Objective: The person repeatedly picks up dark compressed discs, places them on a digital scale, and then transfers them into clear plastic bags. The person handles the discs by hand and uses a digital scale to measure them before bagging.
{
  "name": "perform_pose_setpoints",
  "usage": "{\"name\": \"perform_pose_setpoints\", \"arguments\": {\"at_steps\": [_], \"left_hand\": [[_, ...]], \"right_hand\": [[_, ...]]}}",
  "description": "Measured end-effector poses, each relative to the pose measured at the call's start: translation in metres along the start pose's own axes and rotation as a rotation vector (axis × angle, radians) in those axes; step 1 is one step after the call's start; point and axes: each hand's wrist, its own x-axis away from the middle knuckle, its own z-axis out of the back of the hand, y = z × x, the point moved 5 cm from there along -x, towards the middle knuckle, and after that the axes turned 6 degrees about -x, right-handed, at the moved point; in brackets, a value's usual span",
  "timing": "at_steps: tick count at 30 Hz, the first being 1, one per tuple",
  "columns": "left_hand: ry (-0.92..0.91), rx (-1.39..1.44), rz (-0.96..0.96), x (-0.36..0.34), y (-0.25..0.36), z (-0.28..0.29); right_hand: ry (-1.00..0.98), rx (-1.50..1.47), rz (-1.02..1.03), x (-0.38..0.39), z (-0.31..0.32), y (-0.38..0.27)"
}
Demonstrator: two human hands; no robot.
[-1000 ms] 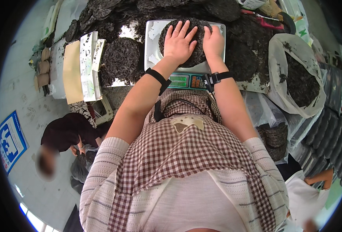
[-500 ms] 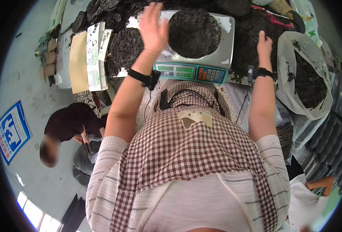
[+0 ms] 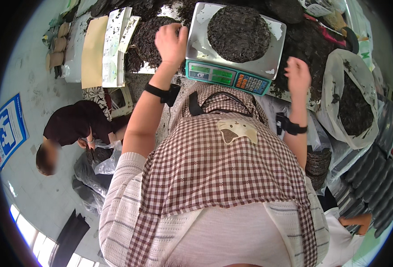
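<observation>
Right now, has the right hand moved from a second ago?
Yes, rightward: the right hand was over the scale; now it's beyond its right edge.

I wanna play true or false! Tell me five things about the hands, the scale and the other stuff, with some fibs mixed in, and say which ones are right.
1. A dark, seaweed-like disc lies on the digital scale. True.
2. The right hand presses on that disc. False: it is off the disc, to the right of the scale.
3. The left hand is to the left of the scale's metal plate. True.
4. The open plastic bag stands to the left of the scale. False: it is on the right.
5. The checked apron has a cat-shaped patch. True.
</observation>
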Motion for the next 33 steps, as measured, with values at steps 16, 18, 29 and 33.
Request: {"name": "perform_pose_setpoints", "arguments": {"at_steps": [16, 18, 29, 33], "left_hand": [[0.234, 0.965, 0.507, -0.168, -0.061, -0.025], [-0.084, 1.004, 0.601, -0.237, -0.076, -0.023], [-0.166, -0.024, -0.022, -0.052, -0.096, 0.015], [-0.475, -0.487, -0.091, 0.022, -0.088, 0.016]], "right_hand": [[-0.139, -0.001, 0.121, 0.053, -0.057, -0.039], [-0.06, -0.055, 0.063, 0.053, -0.026, -0.031], [0.317, 0.507, -0.09, 0.057, 0.14, 0.1], [0.145, 0.684, 0.239, 0.019, 0.052, 0.084]]}}
